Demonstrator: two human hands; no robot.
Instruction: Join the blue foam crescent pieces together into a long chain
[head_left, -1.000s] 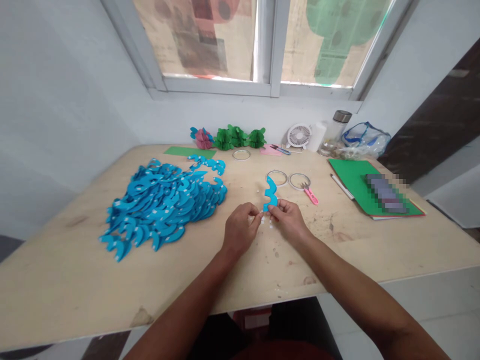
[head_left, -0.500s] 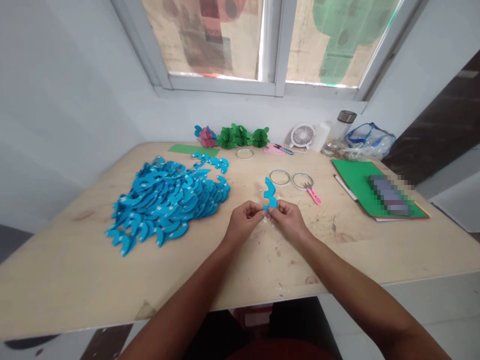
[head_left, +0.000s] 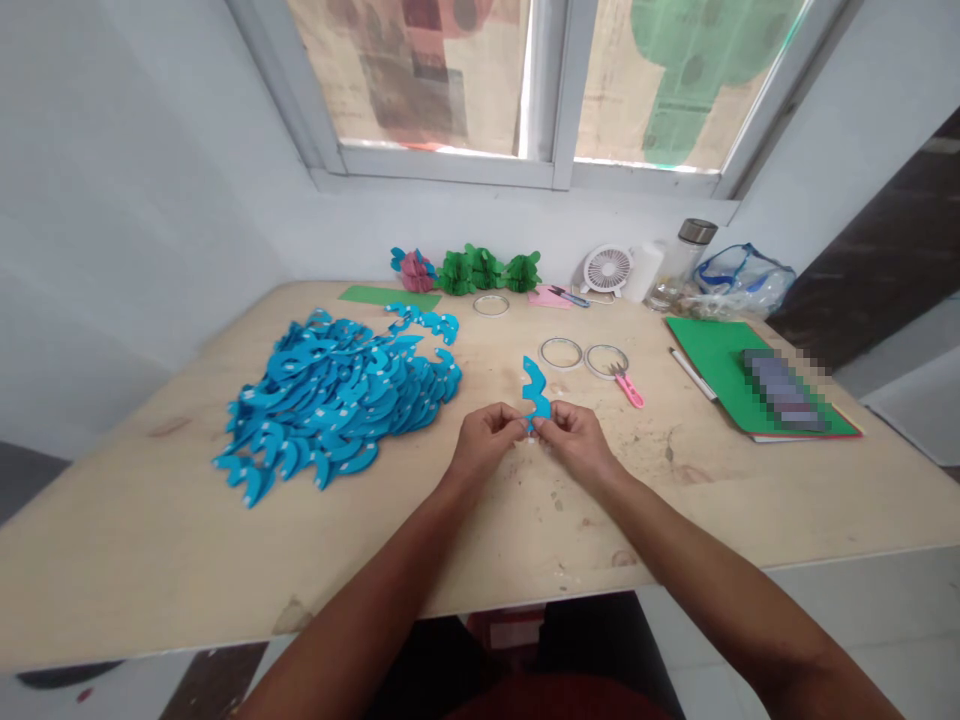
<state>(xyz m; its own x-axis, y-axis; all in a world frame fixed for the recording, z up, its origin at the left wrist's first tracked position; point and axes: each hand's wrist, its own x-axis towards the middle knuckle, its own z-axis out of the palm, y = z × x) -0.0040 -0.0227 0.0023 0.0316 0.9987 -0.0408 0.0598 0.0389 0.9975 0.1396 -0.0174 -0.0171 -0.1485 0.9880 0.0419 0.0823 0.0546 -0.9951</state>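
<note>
A wavy blue paper cutout stands up from the fingers of both hands, over the middle of the table. My left hand pinches its lower end from the left. From the right, my right hand pinches the same end, thumb and fingers pressed together. Small white bits lie just below the fingertips. To the left is a large heap of similar blue paper cutouts, many with little white patches on them. The exact spot under the fingertips is hidden.
Beyond the hands lie tape rolls and pink-handled snips. On the right a green folder carries a blurred object, with a pen beside it. Green paper ornaments, a small fan and a glass bottle line the wall.
The blue cutout has tilted a little to the left, its upper end shifting that way. Both hands keep their pinch in nearly the same place.
</note>
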